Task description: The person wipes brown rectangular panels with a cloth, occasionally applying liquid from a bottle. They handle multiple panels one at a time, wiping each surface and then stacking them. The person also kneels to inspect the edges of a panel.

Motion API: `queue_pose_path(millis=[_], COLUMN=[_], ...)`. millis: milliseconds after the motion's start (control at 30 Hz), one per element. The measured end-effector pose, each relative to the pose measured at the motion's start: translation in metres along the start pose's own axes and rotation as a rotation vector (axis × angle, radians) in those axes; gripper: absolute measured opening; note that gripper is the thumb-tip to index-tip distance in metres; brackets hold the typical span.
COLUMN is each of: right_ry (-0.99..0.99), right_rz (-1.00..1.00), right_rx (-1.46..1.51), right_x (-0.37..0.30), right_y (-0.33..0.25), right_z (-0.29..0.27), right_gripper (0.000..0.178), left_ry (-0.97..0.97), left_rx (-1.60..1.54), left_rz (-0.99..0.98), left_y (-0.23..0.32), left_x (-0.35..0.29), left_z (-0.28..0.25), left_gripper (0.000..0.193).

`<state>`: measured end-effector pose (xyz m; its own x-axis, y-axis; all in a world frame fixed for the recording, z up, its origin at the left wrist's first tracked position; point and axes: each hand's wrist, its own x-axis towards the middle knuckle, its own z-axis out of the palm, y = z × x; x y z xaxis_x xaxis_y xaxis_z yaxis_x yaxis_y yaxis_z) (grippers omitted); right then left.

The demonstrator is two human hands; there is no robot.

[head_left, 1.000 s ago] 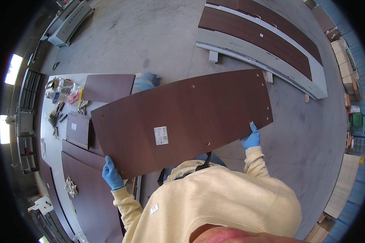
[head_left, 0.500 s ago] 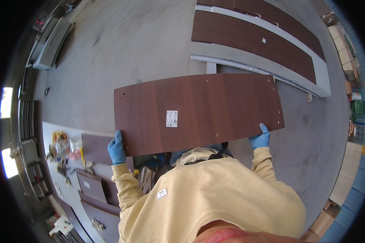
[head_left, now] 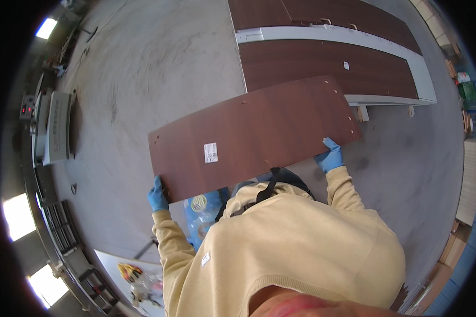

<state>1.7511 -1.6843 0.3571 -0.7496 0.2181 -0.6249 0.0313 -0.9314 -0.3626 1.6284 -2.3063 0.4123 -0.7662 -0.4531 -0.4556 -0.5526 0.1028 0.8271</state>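
Note:
A dark brown wood-grain panel [head_left: 269, 127] is held out in front of me, its right end tilted farther away than its left. Small holes run along its edges, and a white label [head_left: 210, 152] sticks to its face. My left hand [head_left: 157, 195], in a blue glove, is closed on the near left corner. At the near right edge my right hand [head_left: 330, 156], gloved in the same blue, grips the board too. The fingers beneath the panel are hidden on both sides.
Ahead to the right, long brown panels [head_left: 322, 66] lie on a pale frame [head_left: 365, 100] raised on wooden blocks [head_left: 363, 113]. A white-topped table [head_left: 108, 261] with bagged items stands at lower left. A blue plastic bag [head_left: 200, 211] sits below the panel. Machinery [head_left: 57, 127] lines the left side.
I have turned rightward with the panel still in both hands. The table has slid down and left in view, and the raised panels appear closer. A blue bag has come into sight.

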Motion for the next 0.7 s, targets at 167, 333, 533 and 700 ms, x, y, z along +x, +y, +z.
queue_pose_path(millis=[167,333,533,700], right_ry=[-0.020,0.031,0.132,0.200], right_rz=[0.045,0.124,-0.006,-0.068], right_rx=[0.052,0.197,0.363,0.530], right_x=[0.109,0.224,0.333,0.407], right_y=[0.042,0.084,0.143,0.170], right_z=[0.109,0.218,0.340,0.428], right_gripper=[0.053,0.057,0.061,0.057], left_ry=[0.117,0.043,-0.063,-0.174], left_rx=[0.068,0.136,0.281,0.365], left_rz=[-0.066,0.060,0.141,0.229], left_y=[0.074,0.186,0.334,0.472], left_x=[0.132,0.306,0.537,0.699], left_z=[-0.012,0.024,0.104,0.205], left_gripper=[0.053,0.055,0.057,0.058])
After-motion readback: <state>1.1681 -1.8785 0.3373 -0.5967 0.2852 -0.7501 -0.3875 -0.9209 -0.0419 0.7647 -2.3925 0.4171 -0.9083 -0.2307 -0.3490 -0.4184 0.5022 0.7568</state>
